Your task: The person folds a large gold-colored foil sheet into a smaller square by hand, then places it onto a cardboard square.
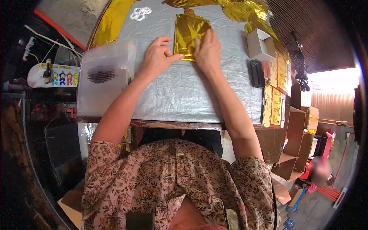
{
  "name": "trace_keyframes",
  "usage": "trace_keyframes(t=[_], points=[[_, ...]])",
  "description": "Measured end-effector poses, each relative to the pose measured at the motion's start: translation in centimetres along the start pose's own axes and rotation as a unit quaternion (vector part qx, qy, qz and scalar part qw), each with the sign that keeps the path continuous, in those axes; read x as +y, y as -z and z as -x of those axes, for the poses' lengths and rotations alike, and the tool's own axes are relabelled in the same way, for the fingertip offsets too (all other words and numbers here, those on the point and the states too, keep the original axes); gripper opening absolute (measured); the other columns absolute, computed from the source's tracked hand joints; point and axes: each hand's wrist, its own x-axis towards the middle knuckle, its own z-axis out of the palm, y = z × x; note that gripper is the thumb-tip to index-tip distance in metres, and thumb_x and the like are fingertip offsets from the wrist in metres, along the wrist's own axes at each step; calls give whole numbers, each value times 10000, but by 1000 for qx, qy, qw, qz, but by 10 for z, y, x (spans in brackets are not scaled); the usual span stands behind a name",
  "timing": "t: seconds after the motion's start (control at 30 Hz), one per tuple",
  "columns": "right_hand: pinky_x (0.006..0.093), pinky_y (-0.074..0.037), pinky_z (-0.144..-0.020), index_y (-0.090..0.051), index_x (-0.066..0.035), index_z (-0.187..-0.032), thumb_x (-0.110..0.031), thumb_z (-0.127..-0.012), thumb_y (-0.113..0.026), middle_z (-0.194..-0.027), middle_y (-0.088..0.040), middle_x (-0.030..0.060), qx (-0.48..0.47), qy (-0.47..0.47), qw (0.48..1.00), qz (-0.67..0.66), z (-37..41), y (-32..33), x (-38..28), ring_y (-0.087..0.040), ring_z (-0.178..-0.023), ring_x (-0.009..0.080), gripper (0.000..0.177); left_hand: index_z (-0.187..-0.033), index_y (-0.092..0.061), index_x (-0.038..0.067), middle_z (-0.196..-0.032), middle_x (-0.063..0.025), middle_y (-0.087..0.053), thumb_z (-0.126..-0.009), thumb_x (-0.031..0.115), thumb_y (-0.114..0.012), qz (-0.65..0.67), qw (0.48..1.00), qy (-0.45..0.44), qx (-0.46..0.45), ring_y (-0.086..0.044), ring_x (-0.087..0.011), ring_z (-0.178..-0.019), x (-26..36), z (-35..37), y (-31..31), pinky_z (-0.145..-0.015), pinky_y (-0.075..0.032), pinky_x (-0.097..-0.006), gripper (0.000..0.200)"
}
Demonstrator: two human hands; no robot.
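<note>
A flat, folded piece of shiny gold foil (pixel 186 32) lies on the silver-covered table, its lower edge toward me. My right hand (pixel 208 51) rests flat on its right side, fingers stretched out and slightly blurred. At the lower left corner of the foil, the thumb of my left hand (pixel 158 57) reaches to the edge. The other fingers of that hand are loosely bent and apart, with nothing seen in them. A small reddish spot shows at the foil's top end.
Clear plastic bags (pixel 103 82) are stacked at left. White looped ribbon (pixel 140 14) lies at the back. At right are an open white box (pixel 261 45), a black object (pixel 257 73) and gold-lettered packets (pixel 276 107). More gold foil (pixel 109 25) lines the far edges. A person (pixel 318 172) is beyond, at right.
</note>
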Motion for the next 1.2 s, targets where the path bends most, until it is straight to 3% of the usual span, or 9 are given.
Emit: trace_keyframes(t=[0.07, 0.17, 0.27, 0.37, 0.5, 0.8, 0.9, 1.07, 1.2], points=[[533, -498, -911, -611, 14, -1297, -306, -953, -671, -1191, -657, 272, 77, -8, 997, 5, -18, 17, 7, -631, -1029, 458, 474, -646, -688, -16, -1401, -182, -581, -802, 288, -884, 1, 1000, -3, 1, -617, -339, -1203, -1, 1, 1, -960, -528, -425, 394], [452, -557, -768, -764, 32, -999, -332, -910, -714, -907, -747, 252, 4, -138, 985, -108, -55, 12, 38, -724, -826, 381, 378, -642, -679, -14, -1400, -181, -581, -798, 278, -888, -2, 1000, -2, -9, -617, -336, -1205, 0, 1, 1, -961, -529, -428, 391], [419, -544, -670, -774, 49, -907, -367, -872, -756, -819, -753, 223, -41, -194, 973, -121, -78, 8, 56, -721, -698, 311, 417, -652, -722, -24, -1363, -157, -610, -748, 298, -904, -2, 1000, -2, 8, -639, -303, -1155, -1, 1, -2, -927, -534, -409, 382], [451, -567, -794, -765, 26, -882, -493, -790, -826, -920, -759, 227, -150, -249, 944, -153, -100, 9, 63, -744, -876, 373, 530, -647, -719, -22, -1360, -153, -611, -749, 294, -901, -8, 1000, -5, 12, -636, -301, -1158, -1, 2, -1, -922, -534, -405, 379], [441, -563, -764, -764, 32, -836, -476, -758, -858, -887, -757, 223, -169, -247, 944, -142, -109, 7, 60, -749, -854, 351, 522, -649, -718, -16, -1354, -154, -612, -751, 283, -897, -3, 1000, -6, 9, -633, -303, -1154, -2, 2, -2, -929, -529, -405, 363], [346, -439, -525, -780, 19, -810, -233, -758, -886, -743, -707, 67, -133, -288, 888, -332, -105, -8, 65, -580, -578, 166, 277, -650, -675, -10, -1381, -170, -593, -776, 251, -899, -5, 1000, -16, 2, -614, -330, -1192, -1, 2, 1, -951, -526, -432, 366], [413, -495, -591, -787, 1, -819, -263, -796, -847, -754, -733, 124, -106, -269, 907, -306, -97, -12, 68, -654, -633, 252, 272, -657, -684, -8, -1381, -170, -593, -781, 260, -896, -5, 1000, -22, 5, -614, -327, -1187, -2, 4, -2, -949, -525, -432, 364], [519, -543, -813, -762, -42, -1008, -267, -894, -689, -965, -734, 254, 5, -153, 987, -42, -73, -8, 49, -691, -902, 464, 263, -669, -696, -6, -1381, -171, -597, -798, 289, -882, -5, 1000, -20, 7, -618, -323, -1178, -1, 2, 0, -946, -521, -428, 372], [524, -536, -852, -725, -44, -1073, -254, -912, -668, -1077, -721, 238, 31, -145, 989, -7, -67, -9, 40, -690, -979, 441, 271, -673, -693, -11, -1352, -176, -617, -848, 297, -840, -6, 999, -30, 21, -632, -321, -1153, -5, 2, -4, -942, -519, -427, 383]])
